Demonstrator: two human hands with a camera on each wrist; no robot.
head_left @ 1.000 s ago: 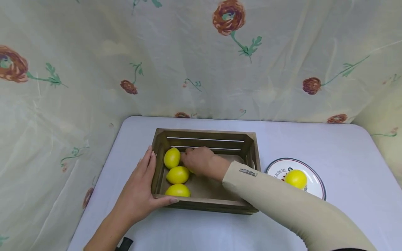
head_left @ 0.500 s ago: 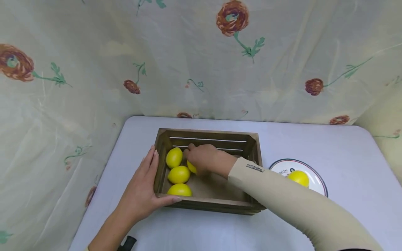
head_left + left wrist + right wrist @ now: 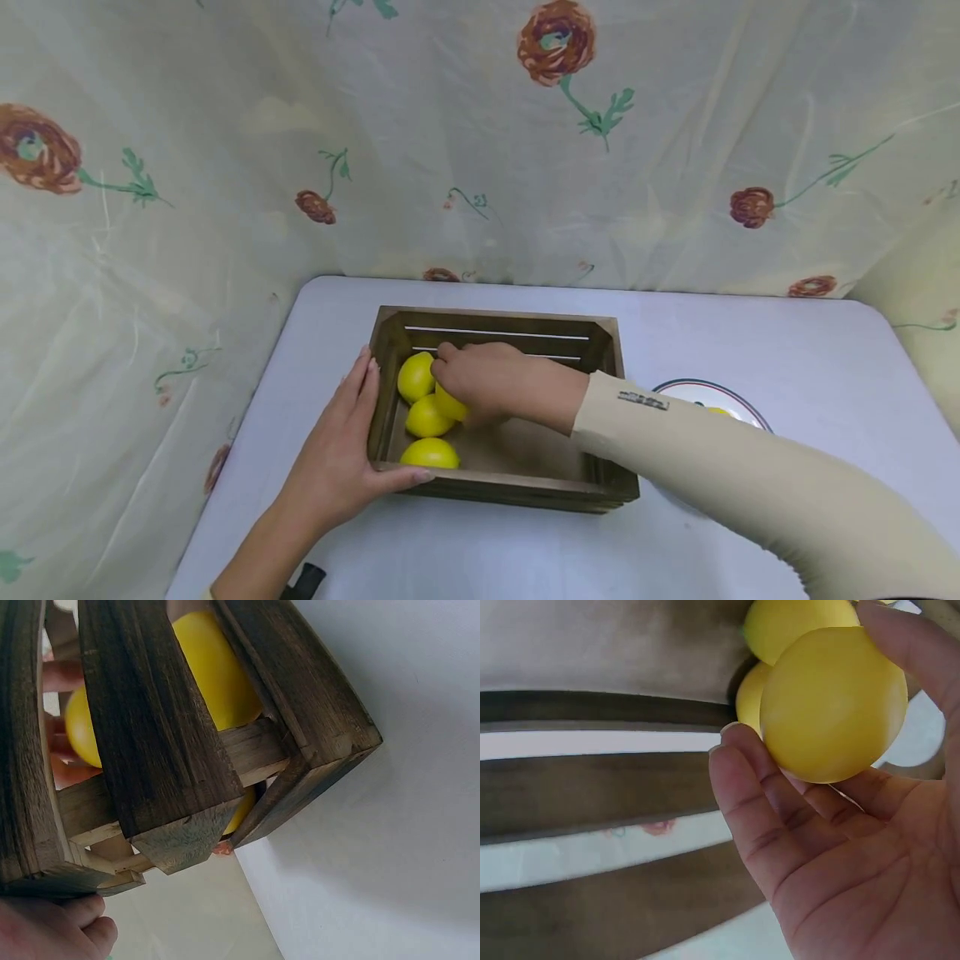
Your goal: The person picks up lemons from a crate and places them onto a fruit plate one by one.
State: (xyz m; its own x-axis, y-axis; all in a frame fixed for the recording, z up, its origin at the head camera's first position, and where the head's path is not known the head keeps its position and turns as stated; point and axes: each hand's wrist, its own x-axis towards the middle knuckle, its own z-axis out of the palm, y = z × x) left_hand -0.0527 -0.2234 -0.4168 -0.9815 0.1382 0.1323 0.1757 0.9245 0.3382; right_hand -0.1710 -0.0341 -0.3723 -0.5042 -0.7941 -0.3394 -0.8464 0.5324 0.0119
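My right hand (image 3: 480, 377) reaches into a brown slatted wooden crate (image 3: 502, 321) and grips a lemon (image 3: 832, 705) between thumb and fingers. Three other lemons line the crate's left end: a far one (image 3: 416, 377), a middle one (image 3: 429, 417) and a near one (image 3: 430, 453). The held lemon overlaps the middle one in the head view. My left hand (image 3: 333, 454) lies against the crate's near left corner, its fingers straight along the left wall and its thumb along the front rim. Through the slats in the left wrist view, lemons (image 3: 214, 671) show inside.
Right of the crate, a white plate (image 3: 731, 398) with a dark rim and another lemon (image 3: 718, 410) is mostly hidden by my right sleeve (image 3: 720, 467). All stands on a white table (image 3: 465, 550). A flowered curtain (image 3: 465, 142) hangs behind and at the sides.
My right hand has drawn its lemon slightly back, then left against the other lemons. My right forearm has swung right, covering most of the plate. The left hand stays at the crate's corner.
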